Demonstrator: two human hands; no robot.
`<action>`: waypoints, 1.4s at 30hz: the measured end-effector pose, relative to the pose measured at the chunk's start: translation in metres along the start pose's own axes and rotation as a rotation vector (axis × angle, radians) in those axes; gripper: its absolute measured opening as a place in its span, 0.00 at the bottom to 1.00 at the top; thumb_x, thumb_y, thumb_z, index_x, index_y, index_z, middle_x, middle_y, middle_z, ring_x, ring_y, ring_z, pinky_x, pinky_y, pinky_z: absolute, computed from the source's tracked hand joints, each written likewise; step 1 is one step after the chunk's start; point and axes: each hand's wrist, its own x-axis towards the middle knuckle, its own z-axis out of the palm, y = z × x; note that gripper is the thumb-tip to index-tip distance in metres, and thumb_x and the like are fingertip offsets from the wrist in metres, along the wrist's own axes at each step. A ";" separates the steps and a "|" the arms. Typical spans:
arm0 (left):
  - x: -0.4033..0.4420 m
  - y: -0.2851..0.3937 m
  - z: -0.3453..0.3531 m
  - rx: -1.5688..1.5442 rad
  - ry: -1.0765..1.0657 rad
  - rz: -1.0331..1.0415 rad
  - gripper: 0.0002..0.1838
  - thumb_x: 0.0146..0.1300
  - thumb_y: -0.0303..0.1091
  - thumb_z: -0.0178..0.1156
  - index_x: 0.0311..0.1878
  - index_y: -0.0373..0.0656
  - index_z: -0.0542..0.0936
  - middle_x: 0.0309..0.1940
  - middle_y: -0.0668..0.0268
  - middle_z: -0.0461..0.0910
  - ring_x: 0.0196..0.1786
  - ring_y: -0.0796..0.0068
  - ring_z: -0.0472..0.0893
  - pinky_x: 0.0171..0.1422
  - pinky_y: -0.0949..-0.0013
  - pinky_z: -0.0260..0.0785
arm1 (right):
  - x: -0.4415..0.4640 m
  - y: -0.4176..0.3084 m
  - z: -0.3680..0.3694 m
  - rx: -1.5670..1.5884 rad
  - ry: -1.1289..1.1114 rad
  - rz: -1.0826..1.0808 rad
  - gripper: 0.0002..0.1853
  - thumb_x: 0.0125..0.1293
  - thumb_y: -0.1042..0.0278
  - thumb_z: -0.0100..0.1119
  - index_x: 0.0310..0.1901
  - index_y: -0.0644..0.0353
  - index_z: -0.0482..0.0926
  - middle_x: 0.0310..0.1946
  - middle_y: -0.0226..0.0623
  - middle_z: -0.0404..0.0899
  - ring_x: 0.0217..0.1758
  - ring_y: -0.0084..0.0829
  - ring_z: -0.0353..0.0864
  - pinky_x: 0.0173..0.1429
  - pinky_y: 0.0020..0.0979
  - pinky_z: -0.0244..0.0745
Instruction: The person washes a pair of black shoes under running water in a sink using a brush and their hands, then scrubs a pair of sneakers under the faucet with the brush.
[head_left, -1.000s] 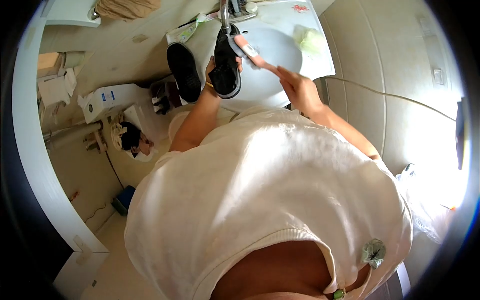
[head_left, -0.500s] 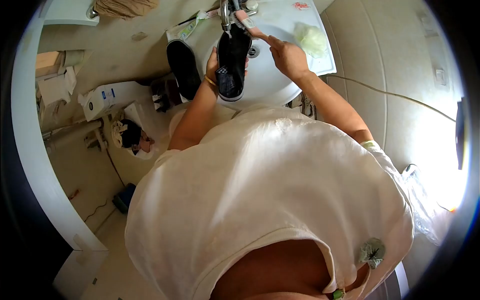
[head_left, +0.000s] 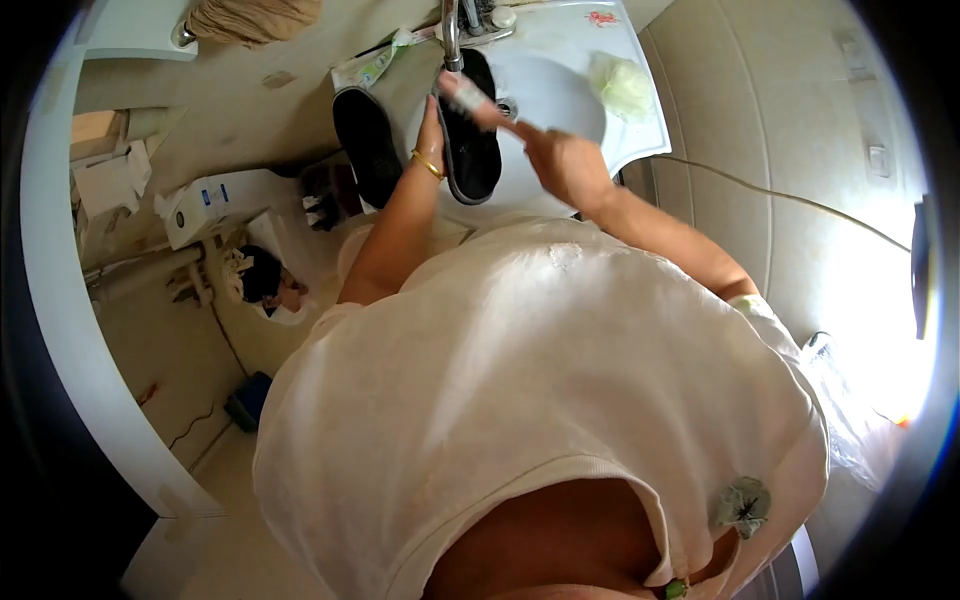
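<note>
My left hand (head_left: pixel 430 138) grips a black shoe (head_left: pixel 474 165) by its left side, over the white sink (head_left: pixel 560 95) and below the tap (head_left: pixel 452 40). In my right hand (head_left: pixel 568 165) is the handle of a pink scrub brush (head_left: pixel 470 98), blurred by motion. The brush head lies across the upper part of the shoe, near the tap's mouth; its bristles are hidden. A second black shoe (head_left: pixel 366 140) rests on the sink's left edge, just left of my left hand.
A pale green crumpled lump (head_left: pixel 622 86) sits on the sink's right rim. A toothpaste-like tube (head_left: pixel 384 62) lies at the back left. Left of the sink are a white box (head_left: pixel 205 208) and a bag (head_left: pixel 268 280) of mixed items. A cable (head_left: pixel 780 190) runs along the right wall.
The brush has swung left and down from beside the tap onto the shoe. My right hand has lowered slightly. The held shoe has turned, and its checked patch no longer shows.
</note>
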 end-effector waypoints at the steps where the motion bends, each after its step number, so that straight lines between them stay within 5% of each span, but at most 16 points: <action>1: -0.008 0.003 0.010 0.074 0.029 0.011 0.36 0.64 0.64 0.36 0.63 0.45 0.65 0.54 0.59 0.73 0.53 0.61 0.75 0.59 0.59 0.68 | -0.007 -0.002 0.000 0.026 -0.004 0.009 0.15 0.62 0.66 0.49 0.51 0.52 0.72 0.24 0.44 0.77 0.27 0.47 0.77 0.30 0.44 0.72; 9: -0.004 -0.002 0.022 0.098 0.018 0.013 0.40 0.62 0.69 0.33 0.63 0.46 0.65 0.55 0.61 0.73 0.54 0.62 0.74 0.59 0.60 0.67 | 0.028 0.012 0.013 0.019 0.015 0.121 0.12 0.63 0.66 0.46 0.48 0.51 0.72 0.28 0.45 0.79 0.29 0.49 0.78 0.32 0.46 0.72; 10: -0.006 0.002 0.027 0.099 0.078 0.032 0.40 0.61 0.70 0.32 0.63 0.46 0.65 0.55 0.61 0.72 0.55 0.62 0.74 0.60 0.60 0.66 | 0.016 0.002 -0.002 0.128 -0.073 0.113 0.18 0.62 0.70 0.50 0.55 0.53 0.70 0.30 0.48 0.79 0.34 0.49 0.78 0.36 0.44 0.73; 14: 0.006 0.018 0.016 0.116 0.253 0.086 0.43 0.59 0.73 0.30 0.64 0.49 0.63 0.59 0.63 0.68 0.60 0.62 0.69 0.66 0.59 0.59 | -0.011 0.008 -0.033 0.245 -0.127 0.104 0.18 0.59 0.72 0.56 0.53 0.57 0.74 0.41 0.47 0.79 0.43 0.47 0.77 0.46 0.38 0.73; 15: 0.007 0.020 0.019 0.103 0.143 0.224 0.44 0.57 0.75 0.30 0.65 0.50 0.62 0.60 0.64 0.67 0.61 0.62 0.68 0.67 0.58 0.56 | -0.010 0.015 -0.036 0.232 -0.108 0.132 0.17 0.60 0.71 0.56 0.52 0.59 0.75 0.42 0.47 0.78 0.43 0.47 0.78 0.45 0.37 0.74; 18: 0.013 0.031 0.025 0.004 0.108 0.283 0.44 0.56 0.75 0.31 0.66 0.52 0.61 0.61 0.65 0.66 0.60 0.60 0.67 0.67 0.56 0.56 | -0.017 0.016 -0.061 0.311 -0.087 0.295 0.16 0.62 0.71 0.54 0.53 0.61 0.74 0.40 0.47 0.80 0.37 0.40 0.80 0.43 0.31 0.73; 24: 0.027 0.033 0.031 -0.098 0.117 0.360 0.44 0.56 0.75 0.32 0.65 0.50 0.62 0.63 0.65 0.65 0.62 0.60 0.66 0.68 0.56 0.56 | -0.035 0.025 -0.056 0.355 -0.153 0.188 0.17 0.62 0.70 0.54 0.53 0.62 0.74 0.33 0.49 0.79 0.33 0.40 0.79 0.40 0.31 0.72; 28: 0.019 0.026 0.054 -0.073 0.018 0.339 0.44 0.57 0.74 0.33 0.65 0.49 0.62 0.63 0.65 0.65 0.63 0.59 0.65 0.68 0.55 0.55 | 0.009 0.027 -0.008 0.358 0.021 0.164 0.16 0.62 0.68 0.54 0.51 0.63 0.74 0.39 0.51 0.78 0.39 0.48 0.78 0.43 0.34 0.73; 35: 0.032 0.035 0.041 -0.053 0.066 0.353 0.40 0.59 0.69 0.43 0.65 0.48 0.61 0.62 0.64 0.65 0.62 0.59 0.66 0.67 0.54 0.57 | -0.040 0.037 -0.047 0.560 -0.120 0.185 0.17 0.62 0.74 0.54 0.53 0.68 0.73 0.41 0.48 0.80 0.42 0.35 0.81 0.45 0.32 0.73; 42: 0.058 0.030 0.026 0.046 0.099 0.457 0.39 0.61 0.67 0.39 0.67 0.49 0.54 0.62 0.63 0.64 0.63 0.61 0.65 0.67 0.57 0.58 | -0.008 0.008 -0.056 0.275 0.023 0.133 0.17 0.62 0.73 0.53 0.53 0.62 0.74 0.34 0.45 0.80 0.35 0.41 0.80 0.38 0.34 0.73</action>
